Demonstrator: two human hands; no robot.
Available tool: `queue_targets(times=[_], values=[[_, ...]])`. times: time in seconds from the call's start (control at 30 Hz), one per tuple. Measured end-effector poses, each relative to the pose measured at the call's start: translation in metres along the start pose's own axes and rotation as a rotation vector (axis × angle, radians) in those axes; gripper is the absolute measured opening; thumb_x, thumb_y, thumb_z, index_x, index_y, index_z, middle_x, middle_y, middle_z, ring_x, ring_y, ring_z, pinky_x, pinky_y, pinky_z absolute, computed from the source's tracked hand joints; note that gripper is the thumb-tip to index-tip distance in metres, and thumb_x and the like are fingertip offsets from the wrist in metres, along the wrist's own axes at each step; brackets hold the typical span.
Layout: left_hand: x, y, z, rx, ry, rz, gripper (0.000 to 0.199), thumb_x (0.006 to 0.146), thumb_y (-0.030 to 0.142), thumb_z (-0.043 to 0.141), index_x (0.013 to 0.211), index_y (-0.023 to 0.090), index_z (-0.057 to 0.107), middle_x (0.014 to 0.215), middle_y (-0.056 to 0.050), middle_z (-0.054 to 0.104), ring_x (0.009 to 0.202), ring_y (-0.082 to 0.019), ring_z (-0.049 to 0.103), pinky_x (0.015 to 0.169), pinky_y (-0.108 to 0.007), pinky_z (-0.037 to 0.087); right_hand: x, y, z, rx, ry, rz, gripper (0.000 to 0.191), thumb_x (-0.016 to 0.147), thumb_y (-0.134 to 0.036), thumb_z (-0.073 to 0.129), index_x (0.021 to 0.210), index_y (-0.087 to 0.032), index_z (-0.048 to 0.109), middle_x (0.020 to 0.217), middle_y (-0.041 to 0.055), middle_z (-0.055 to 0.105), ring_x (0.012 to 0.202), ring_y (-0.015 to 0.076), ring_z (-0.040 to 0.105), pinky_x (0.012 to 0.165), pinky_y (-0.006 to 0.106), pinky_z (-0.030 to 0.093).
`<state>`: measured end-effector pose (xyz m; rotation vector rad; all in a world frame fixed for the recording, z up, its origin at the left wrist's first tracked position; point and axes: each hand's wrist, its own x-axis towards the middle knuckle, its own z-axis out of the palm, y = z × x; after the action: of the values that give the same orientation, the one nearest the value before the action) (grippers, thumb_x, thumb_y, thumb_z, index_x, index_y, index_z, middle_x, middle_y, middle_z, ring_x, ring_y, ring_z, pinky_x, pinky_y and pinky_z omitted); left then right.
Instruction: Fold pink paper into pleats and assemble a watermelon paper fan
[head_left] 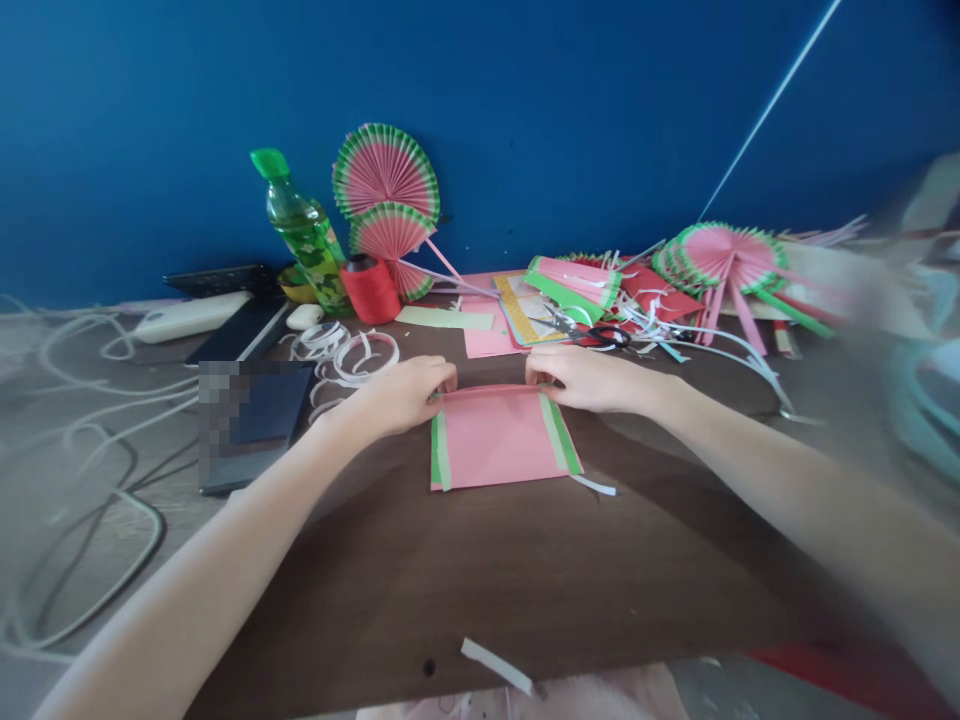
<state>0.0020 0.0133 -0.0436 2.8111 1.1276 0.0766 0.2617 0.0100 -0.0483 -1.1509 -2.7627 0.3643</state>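
Fingers of the left hand [415, 391] and right hand [577, 378] pinch rectangular pink paper with green-striped sides [495, 440] at its far corners; probably light, easily creased, best gripped there.

A green-capped bottle [306, 238] stands tilted in the upper left of the frame, before a blue wall [562, 120]. Lower, toward the left edge, are a small white case [305, 317], a white oblong block [193, 317], a dark flat device [266, 410] and looping pale cables [160, 527].

bare forearms [247, 540], pale pinkish clothing [622, 697]
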Motion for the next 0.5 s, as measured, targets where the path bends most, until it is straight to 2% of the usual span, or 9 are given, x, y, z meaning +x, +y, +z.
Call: queue_targets(times=[0.17,0.37,0.5], values=[[0.001,0.001,0.000,0.066,-0.006,0.009,0.015,0.074,0.010,0.044,0.084,0.017,0.052,0.084,-0.003,0.055,0.079,-0.015,0.054,0.070,-0.027,0.040,0.001,0.001,0.002,-0.033,-0.005,-0.020,0.018,0.074,-0.002,0.047,0.084,-0.014,0.055,0.087,0.0065,0.057,0.081,0.0169,0.053,0.071,0.028,0.040],[0.000,0.013,-0.003,0.251,-0.002,-0.031,0.015,0.074,0.009,0.046,0.085,0.017,0.053,0.083,-0.004,0.056,0.079,-0.017,0.054,0.066,-0.027,0.038,0.001,-0.007,0.005,-0.230,0.006,-0.065,0.023,0.067,0.003,0.046,0.081,-0.014,0.053,0.086,0.0078,0.055,0.080,0.0178,0.051,0.069,0.028,0.037],[0.000,0.017,-0.001,0.379,0.013,0.014,0.013,0.075,0.010,0.046,0.084,0.017,0.053,0.082,-0.004,0.057,0.078,-0.018,0.055,0.064,-0.029,0.037,0.000,-0.013,0.004,-0.335,0.000,-0.097,0.020,0.070,0.002,0.046,0.082,-0.013,0.054,0.086,0.0085,0.055,0.082,0.0185,0.051,0.070,0.028,0.037]])
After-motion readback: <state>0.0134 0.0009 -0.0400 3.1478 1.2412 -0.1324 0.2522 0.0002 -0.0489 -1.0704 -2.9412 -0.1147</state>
